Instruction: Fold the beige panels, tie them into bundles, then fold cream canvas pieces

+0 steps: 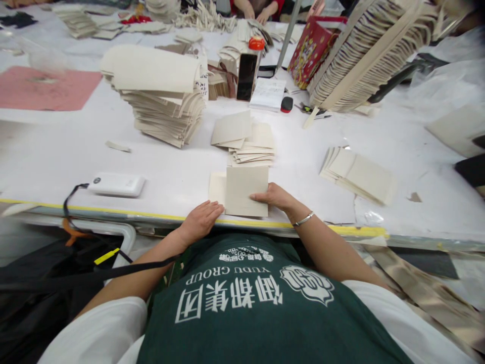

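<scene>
My right hand (278, 196) grips the right edge of a flat, cream square piece (246, 187), thumb on top and the other fingers hidden beneath. Under its left side another cream piece (217, 188) sticks out on the table. By that lower piece's front corner, my left hand (202, 217) lies palm down at the table edge, fingers stretched out. Just beyond are a loose stack of similar cream pieces (253, 151) and a smaller pile (232, 128) overlapping it. Whether the pieces are cloth or card I cannot tell.
A tall cream stack (166, 108) stands at back left, a white power bank (116, 184) at left. Behind are a phone (246, 77), a notepad (268, 93) and a large bundle (373, 55). More pieces (358, 174) lie right. Another person's hands (255, 11) show at the far side.
</scene>
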Action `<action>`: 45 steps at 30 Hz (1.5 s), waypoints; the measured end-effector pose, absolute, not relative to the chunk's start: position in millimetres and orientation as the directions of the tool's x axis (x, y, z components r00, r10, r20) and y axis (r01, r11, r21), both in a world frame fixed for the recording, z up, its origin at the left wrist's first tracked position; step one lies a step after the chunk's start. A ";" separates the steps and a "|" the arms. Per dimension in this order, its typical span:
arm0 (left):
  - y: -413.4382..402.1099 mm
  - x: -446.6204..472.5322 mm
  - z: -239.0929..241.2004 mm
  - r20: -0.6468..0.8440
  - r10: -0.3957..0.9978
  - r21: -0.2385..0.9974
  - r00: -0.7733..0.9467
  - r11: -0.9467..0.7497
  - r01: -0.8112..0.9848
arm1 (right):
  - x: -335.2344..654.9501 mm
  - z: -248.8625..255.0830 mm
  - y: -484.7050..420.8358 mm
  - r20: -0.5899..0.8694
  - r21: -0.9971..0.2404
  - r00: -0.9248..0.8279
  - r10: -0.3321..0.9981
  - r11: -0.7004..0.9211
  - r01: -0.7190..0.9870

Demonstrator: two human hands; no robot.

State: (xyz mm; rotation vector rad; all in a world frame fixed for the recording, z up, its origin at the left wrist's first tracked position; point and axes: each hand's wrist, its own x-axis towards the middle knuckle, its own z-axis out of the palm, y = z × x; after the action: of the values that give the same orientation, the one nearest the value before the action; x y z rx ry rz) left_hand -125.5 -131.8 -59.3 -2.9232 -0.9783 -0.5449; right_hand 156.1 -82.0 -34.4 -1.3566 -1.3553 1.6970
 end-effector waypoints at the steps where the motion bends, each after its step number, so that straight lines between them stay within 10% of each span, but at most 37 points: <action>1: -131.8 -125.4 -58.7 0.328 0.582 0.096 0.744 -0.804 0.586 | 155.9 -33.8 -82.0 -0.356 -0.934 -0.320 0.878 -0.323 0.152; 45: -124.4 -110.8 -36.8 0.262 0.521 -0.007 0.812 -0.840 0.542 | 151.7 -38.1 -78.8 -0.349 -0.934 -0.261 0.900 -0.310 0.179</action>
State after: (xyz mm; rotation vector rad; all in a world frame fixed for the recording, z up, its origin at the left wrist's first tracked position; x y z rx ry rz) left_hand -110.8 -124.4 -36.8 -2.9126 -0.8561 -0.3859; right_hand 151.7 -78.8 -38.1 -1.4134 -1.3506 1.6252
